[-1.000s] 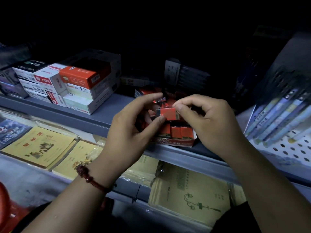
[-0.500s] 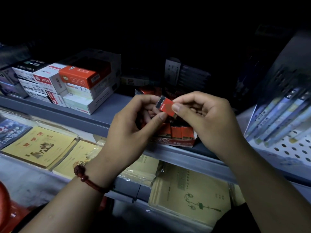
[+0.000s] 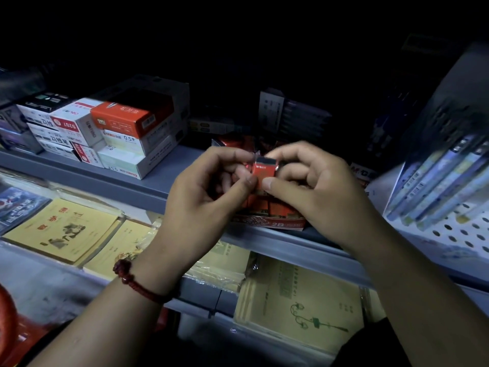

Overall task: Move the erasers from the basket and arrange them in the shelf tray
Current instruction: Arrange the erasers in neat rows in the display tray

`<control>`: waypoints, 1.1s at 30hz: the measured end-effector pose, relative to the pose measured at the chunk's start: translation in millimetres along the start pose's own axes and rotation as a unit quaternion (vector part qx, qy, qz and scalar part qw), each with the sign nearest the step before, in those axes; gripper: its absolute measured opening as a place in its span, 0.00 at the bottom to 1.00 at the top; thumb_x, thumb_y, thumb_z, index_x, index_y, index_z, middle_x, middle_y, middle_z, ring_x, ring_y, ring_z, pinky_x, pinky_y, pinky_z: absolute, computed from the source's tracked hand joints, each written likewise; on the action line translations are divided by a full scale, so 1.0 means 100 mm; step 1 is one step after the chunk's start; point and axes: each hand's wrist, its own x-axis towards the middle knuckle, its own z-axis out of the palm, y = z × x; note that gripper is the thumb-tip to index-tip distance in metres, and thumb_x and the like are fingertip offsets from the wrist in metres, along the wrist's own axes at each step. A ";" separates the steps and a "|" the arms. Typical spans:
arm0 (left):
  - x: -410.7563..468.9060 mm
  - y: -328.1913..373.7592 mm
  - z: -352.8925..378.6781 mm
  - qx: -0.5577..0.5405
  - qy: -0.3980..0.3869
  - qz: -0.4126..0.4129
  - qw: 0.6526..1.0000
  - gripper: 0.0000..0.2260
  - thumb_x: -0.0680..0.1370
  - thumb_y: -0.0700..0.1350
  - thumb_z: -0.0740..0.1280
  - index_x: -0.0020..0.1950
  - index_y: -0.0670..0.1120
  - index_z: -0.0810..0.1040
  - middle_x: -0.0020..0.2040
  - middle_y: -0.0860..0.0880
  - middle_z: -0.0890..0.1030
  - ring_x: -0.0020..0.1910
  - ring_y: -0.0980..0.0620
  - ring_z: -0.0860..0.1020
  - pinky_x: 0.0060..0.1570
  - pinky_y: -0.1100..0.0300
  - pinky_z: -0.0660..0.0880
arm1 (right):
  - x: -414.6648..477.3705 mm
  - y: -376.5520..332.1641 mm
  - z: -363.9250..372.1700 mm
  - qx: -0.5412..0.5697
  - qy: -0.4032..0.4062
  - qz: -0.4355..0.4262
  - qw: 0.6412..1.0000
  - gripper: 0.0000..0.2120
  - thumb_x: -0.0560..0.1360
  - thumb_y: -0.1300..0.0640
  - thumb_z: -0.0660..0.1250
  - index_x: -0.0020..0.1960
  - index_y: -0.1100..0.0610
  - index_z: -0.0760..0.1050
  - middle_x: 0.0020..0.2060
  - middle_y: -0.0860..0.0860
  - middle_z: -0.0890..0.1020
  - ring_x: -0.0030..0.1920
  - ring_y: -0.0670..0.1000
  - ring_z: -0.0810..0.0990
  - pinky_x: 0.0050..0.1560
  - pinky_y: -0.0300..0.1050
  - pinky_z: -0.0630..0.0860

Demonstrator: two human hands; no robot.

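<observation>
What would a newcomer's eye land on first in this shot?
The hands come first. The left hand and right hand meet mid-frame, both pinching one red eraser in front of the tray of red erasers at the shelf edge. Next comes the stack of red and white boxes to the left on the same shelf, then the yellow notebooks on the shelf below.

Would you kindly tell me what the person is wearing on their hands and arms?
Both forearms are bare, with no sleeves or gloves. The left hand has a dark red braided cord bracelet with knotted beads at its wrist; the right hand wears nothing visible.
</observation>
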 end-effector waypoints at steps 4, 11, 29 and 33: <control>-0.01 -0.01 0.03 0.023 -0.006 -0.006 1.000 0.08 0.80 0.45 0.70 0.59 0.50 0.81 0.43 0.52 0.81 0.37 0.45 0.74 0.41 0.54 0.74 | -0.02 -0.03 -0.03 -0.032 0.003 -0.008 0.999 0.04 0.81 0.55 0.69 0.55 0.50 0.81 0.36 0.52 0.86 0.38 0.69 0.79 0.40 0.67 0.77; -0.03 -0.02 0.01 0.054 0.008 -0.021 0.998 0.06 0.83 0.45 0.67 0.58 0.53 0.82 0.47 0.48 0.83 0.47 0.45 0.81 0.50 0.47 0.80 | 0.01 -0.01 -0.14 -0.075 0.047 -0.020 0.996 0.05 0.79 0.59 0.71 0.52 0.52 0.84 0.39 0.56 0.85 0.40 0.62 0.80 0.39 0.54 0.76; -0.03 -0.04 0.05 0.170 0.012 0.031 0.985 0.06 0.83 0.48 0.65 0.56 0.51 0.81 0.48 0.54 0.81 0.48 0.50 0.80 0.47 0.58 0.76 | -0.01 0.06 -0.18 -0.188 0.018 0.001 0.982 0.06 0.74 0.53 0.76 0.38 0.50 0.83 0.36 0.44 0.78 0.31 0.42 0.72 0.35 0.33 0.67; -0.03 -0.04 0.05 0.176 0.015 0.030 0.984 0.06 0.83 0.48 0.65 0.55 0.52 0.81 0.48 0.54 0.80 0.48 0.51 0.80 0.47 0.62 0.74 | 0.02 0.13 -0.18 -0.190 0.109 -0.006 0.976 0.06 0.75 0.61 0.73 0.44 0.51 0.83 0.35 0.44 0.80 0.28 0.43 0.70 0.31 0.35 0.69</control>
